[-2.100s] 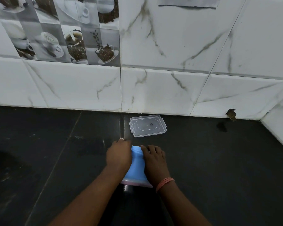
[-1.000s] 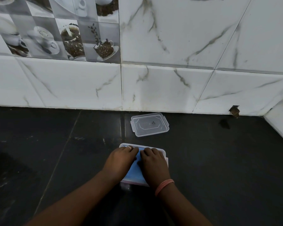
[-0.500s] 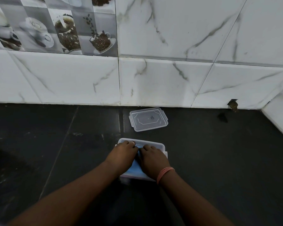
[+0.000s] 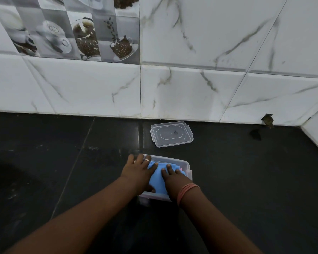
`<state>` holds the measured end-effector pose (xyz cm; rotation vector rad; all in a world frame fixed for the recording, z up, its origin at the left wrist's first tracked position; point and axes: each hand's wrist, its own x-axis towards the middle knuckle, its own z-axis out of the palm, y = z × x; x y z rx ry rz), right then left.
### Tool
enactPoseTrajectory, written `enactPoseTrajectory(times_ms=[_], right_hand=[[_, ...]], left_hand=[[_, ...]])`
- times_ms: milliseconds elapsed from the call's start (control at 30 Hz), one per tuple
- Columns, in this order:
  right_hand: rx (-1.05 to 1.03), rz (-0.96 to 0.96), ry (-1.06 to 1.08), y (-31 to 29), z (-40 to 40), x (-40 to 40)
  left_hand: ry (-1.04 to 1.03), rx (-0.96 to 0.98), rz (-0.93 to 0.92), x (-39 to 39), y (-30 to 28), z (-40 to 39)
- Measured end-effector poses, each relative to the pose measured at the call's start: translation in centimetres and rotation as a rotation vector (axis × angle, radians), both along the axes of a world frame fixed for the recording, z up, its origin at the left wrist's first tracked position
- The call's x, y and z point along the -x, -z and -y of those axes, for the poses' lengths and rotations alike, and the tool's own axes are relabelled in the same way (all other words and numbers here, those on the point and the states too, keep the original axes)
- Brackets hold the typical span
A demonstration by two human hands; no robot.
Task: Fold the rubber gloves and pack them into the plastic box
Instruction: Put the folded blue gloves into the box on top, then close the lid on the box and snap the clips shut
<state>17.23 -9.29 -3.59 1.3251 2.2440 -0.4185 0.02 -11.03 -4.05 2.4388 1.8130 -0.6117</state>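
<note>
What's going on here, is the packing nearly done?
A person is pressing folded blue gloves down into a clear box on the dark counter. The left hand and the right hand both lie on the gloves, fingers fairly flat. A bit of pink shows at the box's right side. The lid lies apart, nearer the wall, so the box is not yet closed.

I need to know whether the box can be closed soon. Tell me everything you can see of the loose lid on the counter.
The lid is clear, thin-looking plastic, rectangular with rounded corners, small tabs at its corners and a raised outline moulded in its panel. A small dark mark shows near its centre. It lies flat on the black counter, slightly skewed, close to the tiled wall and beyond the plastic box. Neither hand touches it; it sits apart from the box.
</note>
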Motion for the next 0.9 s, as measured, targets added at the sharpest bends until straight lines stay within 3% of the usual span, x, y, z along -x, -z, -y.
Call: enactPoseTrajectory(times_ms=[300,400,500,567,700,800,900], right_hand=[[0.021,-0.006,-0.020,-0.9,-3.7,-0.3],[-0.093,-0.153,0.009,-2.4,-5.1,-1.4],[-0.233,-0.368,0.126,-4.1,-7.3,-2.1],[-0.248,-0.554,0.277,-4.8,-8.9,-2.2],[-0.258,-0.745,0.569,-3.0,-12.7,-2.5],[-0.231,-0.730,0.788,-0.5,-14.9,-3.5],[-0.204,-0.692,0.884,1.3,-17.3,-4.0]], left_hand=[[-0.179,0.117,0.068,-0.7,-0.7,-1.7],[-0.166,-0.050,0.081,-1.7,-2.3,-2.6],[-0.265,-0.305,0.268,-2.2,-4.4,-4.4],[-0.377,-0.333,0.449,-2.2,-5.8,-5.9],[-0.689,-0.181,0.912,-2.0,-6.5,-9.0],[-0.890,-0.141,1.025,-1.6,-5.5,-11.7],[-1.048,0.016,1.071,-0.8,-3.5,-14.7]])
